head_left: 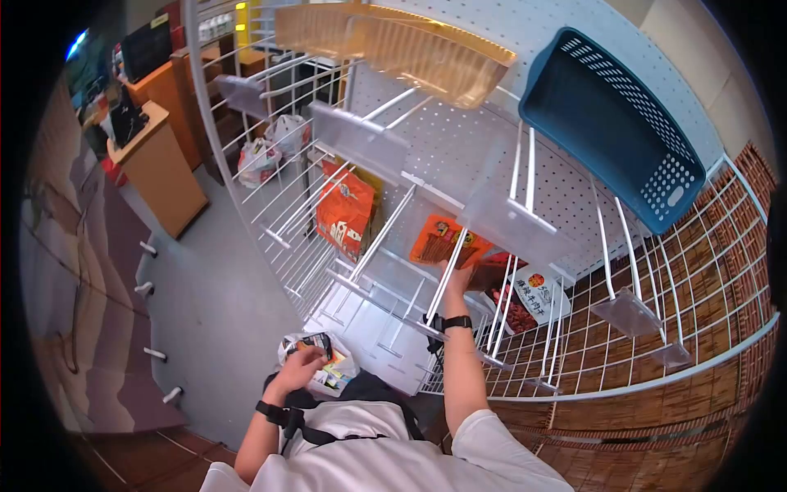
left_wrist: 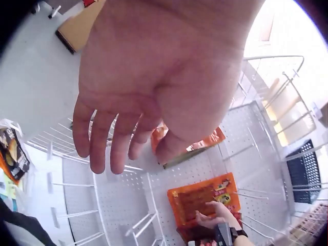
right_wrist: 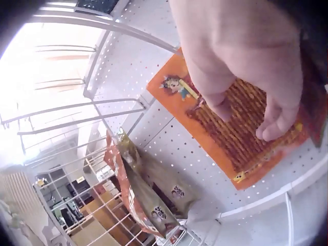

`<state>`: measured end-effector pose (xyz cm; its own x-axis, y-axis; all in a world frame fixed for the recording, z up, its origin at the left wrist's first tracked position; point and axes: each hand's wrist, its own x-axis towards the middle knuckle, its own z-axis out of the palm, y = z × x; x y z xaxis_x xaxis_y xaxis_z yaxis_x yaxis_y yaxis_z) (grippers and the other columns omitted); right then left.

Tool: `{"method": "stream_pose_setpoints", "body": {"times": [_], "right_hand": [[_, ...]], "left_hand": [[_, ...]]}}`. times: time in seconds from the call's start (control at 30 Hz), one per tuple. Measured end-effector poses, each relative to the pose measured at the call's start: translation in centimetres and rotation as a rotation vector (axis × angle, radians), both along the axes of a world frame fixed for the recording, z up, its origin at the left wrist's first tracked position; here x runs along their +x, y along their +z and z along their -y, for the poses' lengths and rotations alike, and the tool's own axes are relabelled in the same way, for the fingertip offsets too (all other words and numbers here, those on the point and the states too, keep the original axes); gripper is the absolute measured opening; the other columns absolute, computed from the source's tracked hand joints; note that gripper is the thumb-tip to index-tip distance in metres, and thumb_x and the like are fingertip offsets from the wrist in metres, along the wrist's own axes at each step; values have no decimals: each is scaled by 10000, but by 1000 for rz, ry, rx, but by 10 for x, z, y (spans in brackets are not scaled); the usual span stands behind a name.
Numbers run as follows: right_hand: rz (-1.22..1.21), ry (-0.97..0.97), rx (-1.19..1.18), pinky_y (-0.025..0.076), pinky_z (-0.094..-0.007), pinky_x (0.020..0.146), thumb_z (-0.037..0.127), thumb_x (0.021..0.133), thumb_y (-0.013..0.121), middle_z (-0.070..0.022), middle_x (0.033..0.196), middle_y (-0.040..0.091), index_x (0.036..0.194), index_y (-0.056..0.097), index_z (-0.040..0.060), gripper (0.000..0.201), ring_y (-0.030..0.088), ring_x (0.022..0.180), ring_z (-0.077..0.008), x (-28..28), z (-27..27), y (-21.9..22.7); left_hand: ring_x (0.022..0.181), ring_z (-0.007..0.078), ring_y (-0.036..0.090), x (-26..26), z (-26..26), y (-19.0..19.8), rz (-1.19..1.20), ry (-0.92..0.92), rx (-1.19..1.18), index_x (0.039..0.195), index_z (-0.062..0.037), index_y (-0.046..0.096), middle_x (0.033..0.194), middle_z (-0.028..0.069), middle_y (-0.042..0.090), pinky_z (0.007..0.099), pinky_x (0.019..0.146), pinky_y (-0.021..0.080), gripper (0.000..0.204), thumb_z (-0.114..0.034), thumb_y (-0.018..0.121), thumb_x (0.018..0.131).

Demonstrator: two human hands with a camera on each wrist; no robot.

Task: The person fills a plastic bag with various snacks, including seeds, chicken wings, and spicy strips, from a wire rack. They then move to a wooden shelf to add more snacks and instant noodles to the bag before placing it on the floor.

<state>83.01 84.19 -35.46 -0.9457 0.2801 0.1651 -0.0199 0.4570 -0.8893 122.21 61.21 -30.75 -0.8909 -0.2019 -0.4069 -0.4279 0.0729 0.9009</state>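
Observation:
My right hand (head_left: 456, 277) reaches in among the rack's hooks to an orange snack packet (head_left: 436, 239) printed with brown sticks. In the right wrist view the thumb and loosely bent fingers of this hand (right_wrist: 246, 56) lie over the packet's front (right_wrist: 241, 146), with a gap between thumb and fingertips. My left hand (head_left: 302, 371) is low, over a white plastic bag (head_left: 348, 361) holding several packages, one of them black (head_left: 321, 343). Seen from the left wrist, this hand (left_wrist: 159, 77) has its fingers loosely extended and nothing in its palm.
White hooks with clear label holders (head_left: 361, 138) jut from a perforated rack panel (head_left: 393, 123). Red-orange bags (head_left: 344, 209) hang to the left, a white-and-red packet (head_left: 537, 297) to the right. Above are a yellow clear tray (head_left: 434, 53) and a blue basket (head_left: 611, 123). Wire grids flank both sides.

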Motion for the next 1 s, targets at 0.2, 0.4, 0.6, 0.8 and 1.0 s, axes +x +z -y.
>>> {"method": "stream_pose_setpoints", "body": {"times": [0.2,0.4,0.6,0.8,1.0], "right_hand": [[336,143,-788,359,-268,381,121,691,711,-7,602,470,1081,498,83,446,460,444,-114,-51,-58,-70],[201,321,-310,381,-310,962,154,717,770,-89,1289,462,1284,427,-3,681,480,1117,-181,64,-7,62],[-8,61,-719,415,-327,934,105,837,637,-79,1190,557,1259,462,7,467,528,1078,-177,141,67,99],[-110,-64,-728,458,-318,880,14,809,623,-68,1159,559,1263,440,25,489,553,1029,-166,233,63,107],[-87,-101,-892,455,-314,886,-30,784,586,-65,1155,573,1245,451,17,483,565,1023,-172,355,63,129]], "left_hand": [[827,133,590,-16,41,-26,18,-227,1,1057,-3,593,918,73,636,280,751,478,260,-183,574,872],[811,117,583,-26,130,-8,190,-296,250,1085,-7,571,940,55,628,265,748,477,230,-136,527,900],[793,145,600,-50,241,-8,272,-514,204,1080,-1,566,939,81,635,262,746,483,217,-101,510,895],[785,145,600,-78,267,-6,311,-745,105,1052,-1,570,914,78,633,266,740,482,200,-71,491,882],[890,158,595,-79,205,10,233,-1019,255,1116,8,541,961,72,626,274,802,473,246,-109,513,902]]}}
